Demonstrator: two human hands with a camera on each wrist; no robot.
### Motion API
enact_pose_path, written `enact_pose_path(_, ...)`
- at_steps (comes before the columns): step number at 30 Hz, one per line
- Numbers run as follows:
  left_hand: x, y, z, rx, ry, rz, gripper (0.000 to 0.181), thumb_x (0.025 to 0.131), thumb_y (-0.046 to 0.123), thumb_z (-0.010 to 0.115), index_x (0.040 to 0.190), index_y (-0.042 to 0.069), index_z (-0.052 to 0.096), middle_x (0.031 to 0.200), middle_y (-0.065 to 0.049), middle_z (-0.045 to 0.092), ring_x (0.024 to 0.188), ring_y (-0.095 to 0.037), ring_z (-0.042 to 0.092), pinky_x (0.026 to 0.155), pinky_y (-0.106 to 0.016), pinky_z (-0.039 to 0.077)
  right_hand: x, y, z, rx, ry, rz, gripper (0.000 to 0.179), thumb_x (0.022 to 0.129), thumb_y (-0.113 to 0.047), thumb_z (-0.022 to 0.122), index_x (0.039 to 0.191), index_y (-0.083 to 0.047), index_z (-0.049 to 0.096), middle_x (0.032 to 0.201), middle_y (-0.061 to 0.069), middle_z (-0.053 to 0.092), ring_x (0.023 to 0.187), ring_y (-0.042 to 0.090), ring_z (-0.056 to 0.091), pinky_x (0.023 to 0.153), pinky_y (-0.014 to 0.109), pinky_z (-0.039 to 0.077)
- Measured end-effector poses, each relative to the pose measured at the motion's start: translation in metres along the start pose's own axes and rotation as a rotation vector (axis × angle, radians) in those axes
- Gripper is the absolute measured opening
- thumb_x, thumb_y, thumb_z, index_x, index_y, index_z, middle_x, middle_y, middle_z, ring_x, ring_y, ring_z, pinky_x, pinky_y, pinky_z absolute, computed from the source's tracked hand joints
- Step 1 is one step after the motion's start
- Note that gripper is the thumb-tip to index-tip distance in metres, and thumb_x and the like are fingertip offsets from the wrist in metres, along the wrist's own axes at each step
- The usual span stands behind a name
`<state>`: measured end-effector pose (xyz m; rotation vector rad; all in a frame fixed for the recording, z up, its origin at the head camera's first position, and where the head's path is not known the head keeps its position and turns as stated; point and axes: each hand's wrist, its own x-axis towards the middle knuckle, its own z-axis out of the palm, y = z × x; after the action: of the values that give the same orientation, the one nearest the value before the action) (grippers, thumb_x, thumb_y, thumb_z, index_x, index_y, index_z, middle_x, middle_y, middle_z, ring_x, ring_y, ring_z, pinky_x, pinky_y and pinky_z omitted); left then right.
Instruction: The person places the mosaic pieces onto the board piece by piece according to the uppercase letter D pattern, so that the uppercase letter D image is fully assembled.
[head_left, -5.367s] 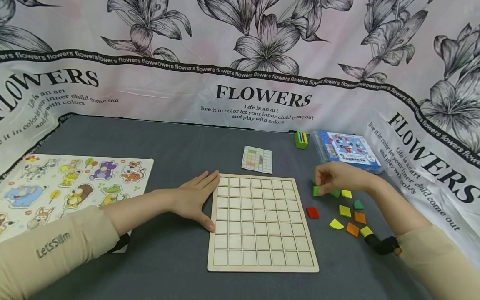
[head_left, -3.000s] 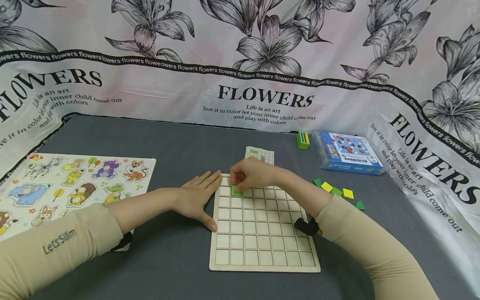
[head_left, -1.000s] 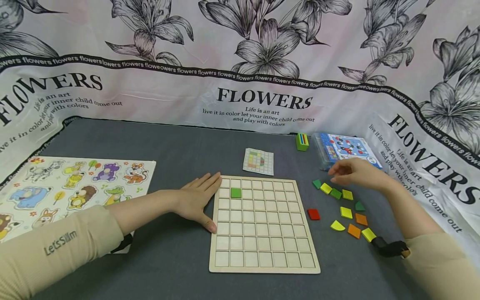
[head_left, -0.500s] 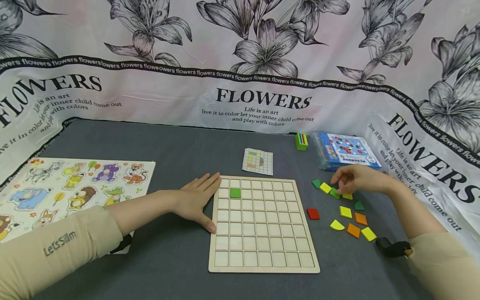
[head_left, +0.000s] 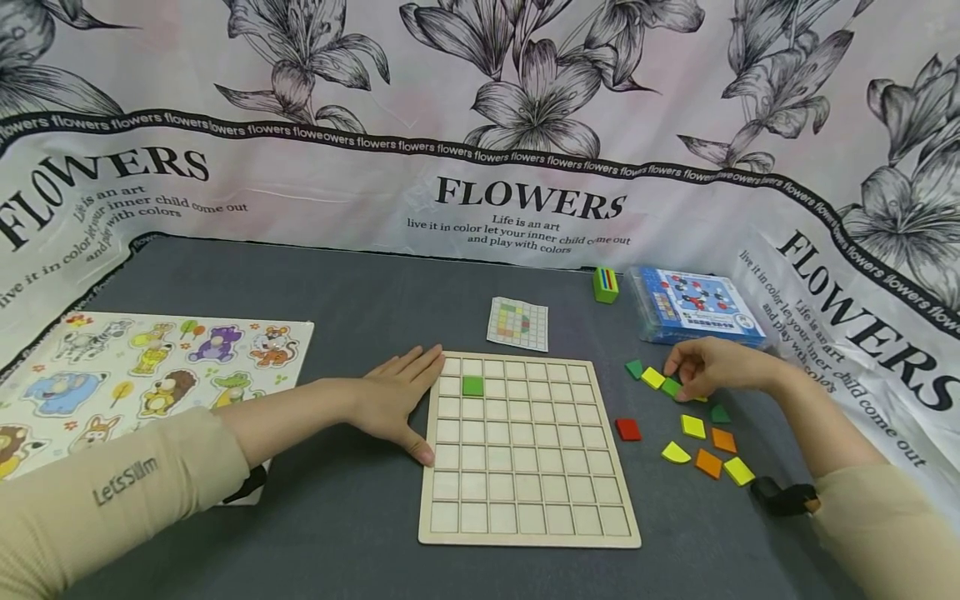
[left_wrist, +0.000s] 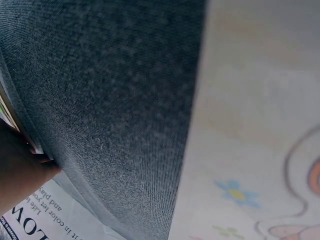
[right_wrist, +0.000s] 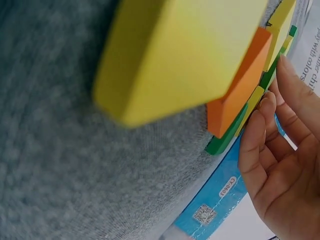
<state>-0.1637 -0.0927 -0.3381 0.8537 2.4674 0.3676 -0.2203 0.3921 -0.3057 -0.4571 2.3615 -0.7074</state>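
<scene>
My left hand [head_left: 395, 404] lies with fingers spread along the left edge of a wooden grid board [head_left: 529, 539], fingertips and thumb at its rim. One bright green square tile [head_left: 472, 386] sits in a cell near the board's upper left. At the right, my right hand [head_left: 723, 367] has its thumb and forefinger at a green tile [head_left: 670, 387], pinching it among the loose pieces. In the right wrist view, the thumb and curled fingers of this hand [right_wrist: 287, 155] close in from either side of the green tile [right_wrist: 270, 75]. A yellow tile behind the hand is mostly hidden.
Loose pieces lie right of the board, among them a red tile [head_left: 628, 429], an orange tile [head_left: 708, 463] and a yellow quarter-round [head_left: 676, 452]. Behind are a printed pattern card [head_left: 517, 323], a green block [head_left: 605, 285] and a blue box [head_left: 697, 304]. An animal picture board [head_left: 180, 350] lies left.
Earlier, my right hand set the green square tile into the board and went back right. Since then it has lowered onto another green tile among the loose pieces. My left hand has stayed.
</scene>
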Motion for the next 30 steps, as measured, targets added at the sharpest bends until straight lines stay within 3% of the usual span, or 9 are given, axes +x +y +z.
enact_pose_path(8, 0.0, 0.0, -0.001, 0.002, -0.004, -0.002, 0.129, 0.076, 0.065, 0.074, 0.159, 0.004, -0.004, 0.168, -0.012, -0.014, 0.156, -0.037, -0.011, 0.126, -0.057, 0.004, 0.002, 0.001, 0.002, -0.017, 0.007, 0.011, 0.037, 0.086, -0.016, 0.075, 0.111, 0.003, 0.054, 0.085, 0.009, 0.054, 0.067, 0.01, 0.052, 0.061, 0.029, 0.049)
enact_pose_path(16, -0.001, 0.0, -0.001, 0.0, -0.003, 0.0, 0.129, 0.076, 0.065, 0.074, 0.159, 0.004, -0.004, 0.168, -0.012, -0.014, 0.156, -0.037, -0.011, 0.126, -0.058, 0.004, 0.003, -0.001, 0.002, -0.018, 0.035, -0.045, 0.029, 0.086, -0.012, 0.074, 0.105, 0.002, 0.056, 0.09, 0.012, 0.059, 0.071, 0.013, 0.057, 0.063, 0.03, 0.054)
enact_pose_path(24, -0.002, 0.001, -0.001, -0.002, -0.015, 0.001, 0.129, 0.077, 0.065, 0.073, 0.159, 0.005, -0.005, 0.167, -0.011, -0.016, 0.156, -0.037, -0.013, 0.126, -0.058, 0.003, -0.002, -0.008, -0.005, 0.025, -0.018, -0.018, 0.025, 0.092, -0.012, 0.067, 0.108, 0.004, 0.055, 0.087, 0.009, 0.06, 0.071, 0.016, 0.059, 0.067, 0.032, 0.055)
enact_pose_path(30, -0.001, 0.0, -0.001, -0.001, -0.014, 0.002, 0.128, 0.077, 0.065, 0.073, 0.159, 0.005, -0.005, 0.168, -0.012, -0.016, 0.156, -0.037, -0.013, 0.126, -0.058, 0.004, -0.001, -0.02, -0.006, 0.045, -0.025, -0.067, 0.022, 0.092, -0.009, 0.066, 0.107, 0.003, 0.056, 0.085, 0.009, 0.059, 0.07, 0.027, 0.059, 0.065, 0.035, 0.054)
